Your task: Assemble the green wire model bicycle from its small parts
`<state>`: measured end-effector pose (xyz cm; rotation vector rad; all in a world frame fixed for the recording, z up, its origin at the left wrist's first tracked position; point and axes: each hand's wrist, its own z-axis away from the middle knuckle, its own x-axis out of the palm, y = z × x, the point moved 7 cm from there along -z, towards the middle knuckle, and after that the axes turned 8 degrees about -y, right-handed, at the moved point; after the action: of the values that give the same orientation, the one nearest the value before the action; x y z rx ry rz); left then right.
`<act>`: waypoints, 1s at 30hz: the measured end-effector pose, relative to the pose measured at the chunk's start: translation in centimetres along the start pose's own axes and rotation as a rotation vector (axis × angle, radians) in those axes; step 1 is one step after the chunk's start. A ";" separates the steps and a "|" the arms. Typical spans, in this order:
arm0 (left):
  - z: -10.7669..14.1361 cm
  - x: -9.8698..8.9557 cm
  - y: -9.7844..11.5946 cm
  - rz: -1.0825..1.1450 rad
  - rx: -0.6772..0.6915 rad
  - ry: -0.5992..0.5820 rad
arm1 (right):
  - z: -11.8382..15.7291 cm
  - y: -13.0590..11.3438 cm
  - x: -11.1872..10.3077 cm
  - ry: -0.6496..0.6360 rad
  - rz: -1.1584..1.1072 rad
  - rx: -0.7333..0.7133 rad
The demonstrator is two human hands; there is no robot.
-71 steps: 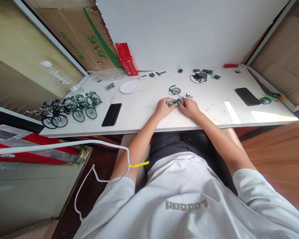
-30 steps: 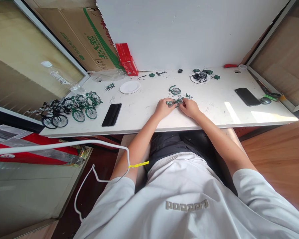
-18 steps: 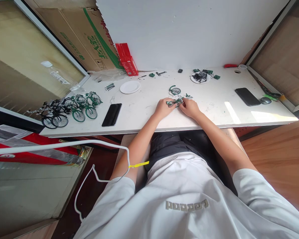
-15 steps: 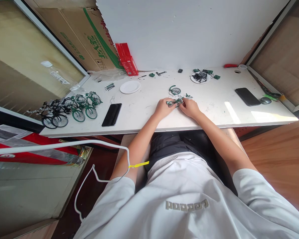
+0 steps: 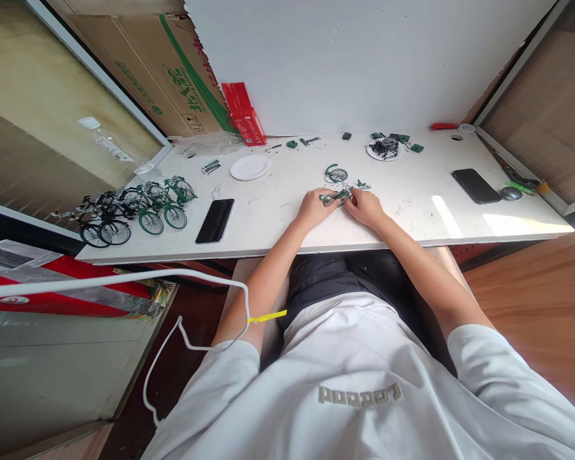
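Observation:
Low over the white table, my left hand [image 5: 316, 209] is closed on a green model bicycle frame [image 5: 334, 197], holding it by its left end. My right hand [image 5: 365, 207] pinches at the frame's right end, its fingertips close to the left ones; what exactly lies between them is too small to make out. Just beyond my hands lie a small spoked wheel [image 5: 338, 174] and a curved green mudguard [image 5: 331, 170]. More tiny green parts [image 5: 363, 185] rest past my right fingers.
Several black and green model bicycles [image 5: 175, 217] stand at the left, beside a phone [image 5: 215, 221]. A white plate [image 5: 250, 168] and a red box [image 5: 249, 121] are farther back. Black parts fill another plate [image 5: 372, 156]. A second phone [image 5: 476, 186] lies right. A white cable [image 5: 172, 273] crosses the foreground.
Hardly anything differs. My fingers have shifted very slightly around the green frame; the things on the table stay in place.

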<state>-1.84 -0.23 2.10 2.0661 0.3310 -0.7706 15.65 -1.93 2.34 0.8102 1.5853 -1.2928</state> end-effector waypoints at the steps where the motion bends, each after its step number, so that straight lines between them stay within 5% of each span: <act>1: 0.0 0.0 0.0 0.000 0.000 0.000 | 0.0 0.0 0.0 0.000 0.000 0.001; 30: -0.1 0.1 -0.4 0.014 -0.021 0.004 | -0.1 0.1 0.0 0.008 -0.004 -0.007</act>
<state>-1.95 0.05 1.82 2.0483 0.3250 -0.7511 15.74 -1.82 2.28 0.8092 1.5980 -1.2871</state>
